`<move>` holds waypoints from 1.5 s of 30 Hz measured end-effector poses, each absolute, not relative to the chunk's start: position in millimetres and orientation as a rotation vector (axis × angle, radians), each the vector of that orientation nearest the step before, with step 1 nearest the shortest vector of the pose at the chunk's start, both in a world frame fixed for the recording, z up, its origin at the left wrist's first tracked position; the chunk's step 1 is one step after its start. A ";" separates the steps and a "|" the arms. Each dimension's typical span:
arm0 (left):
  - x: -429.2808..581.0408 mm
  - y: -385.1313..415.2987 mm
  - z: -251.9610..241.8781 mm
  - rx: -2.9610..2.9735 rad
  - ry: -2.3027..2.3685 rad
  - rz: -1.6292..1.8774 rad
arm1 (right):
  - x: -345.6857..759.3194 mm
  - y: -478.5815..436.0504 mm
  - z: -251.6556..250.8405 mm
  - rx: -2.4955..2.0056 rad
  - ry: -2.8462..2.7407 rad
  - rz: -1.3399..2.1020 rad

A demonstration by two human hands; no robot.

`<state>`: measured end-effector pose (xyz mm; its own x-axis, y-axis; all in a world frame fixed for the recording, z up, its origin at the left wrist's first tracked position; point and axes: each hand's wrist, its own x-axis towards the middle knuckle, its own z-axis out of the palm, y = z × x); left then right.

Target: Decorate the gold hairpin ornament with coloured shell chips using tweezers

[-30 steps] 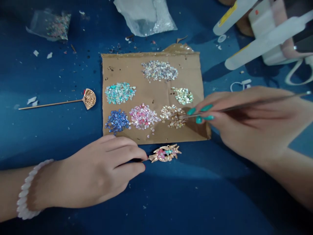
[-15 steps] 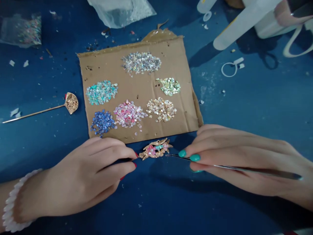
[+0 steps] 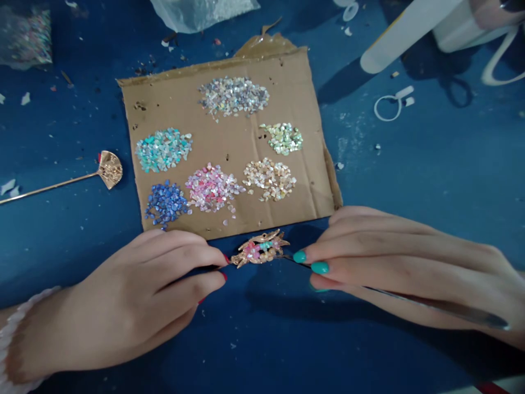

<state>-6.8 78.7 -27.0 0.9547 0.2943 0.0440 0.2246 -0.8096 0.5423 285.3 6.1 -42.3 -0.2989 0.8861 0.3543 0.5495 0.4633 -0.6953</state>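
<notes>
My left hand [image 3: 135,298] pinches the stem of a gold hairpin ornament [image 3: 259,249] that lies on the blue table just below a cardboard sheet [image 3: 315,186]. The ornament carries pink and turquoise chips. My right hand [image 3: 394,262], with teal nails, grips metal tweezers [image 3: 447,310] whose tip touches the ornament's right end. On the cardboard lie several small heaps of shell chips: silver [image 3: 233,96], turquoise [image 3: 163,149], pale green [image 3: 283,137], blue [image 3: 165,202], pink [image 3: 211,189] and beige [image 3: 269,179].
A second gold fan-headed hairpin [image 3: 107,169] lies at the left. A plastic bag [image 3: 197,11] and a bag of chips [image 3: 24,35] sit at the back. White tubes [image 3: 402,35] and a small white ring [image 3: 388,108] lie at the back right.
My right hand has come down from the beige heap on the cardboard to the ornament, bringing the tweezers' tip to its right end. My left hand has kept its hold.
</notes>
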 end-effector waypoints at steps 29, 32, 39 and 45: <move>-3.1 82.5 -23.0 2.529 0.332 0.186 | 286.9 20.0 -22.3 -0.927 -2.327 0.509; -3.5 82.0 -23.6 2.522 0.328 0.188 | 287.0 19.5 -23.0 -0.908 -2.347 0.496; -5.1 81.8 -25.4 2.524 0.329 0.178 | 285.6 15.5 -23.6 -0.926 -2.327 0.478; -4.0 81.2 -27.2 2.529 0.354 0.164 | 282.2 17.9 -23.8 -0.920 -2.295 0.487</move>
<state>-4.0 81.2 -27.2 0.9573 0.2863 0.0405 0.2156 -0.8001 0.5598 282.2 17.9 -23.8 -0.5710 0.7154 0.4027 0.4904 0.6907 -0.5315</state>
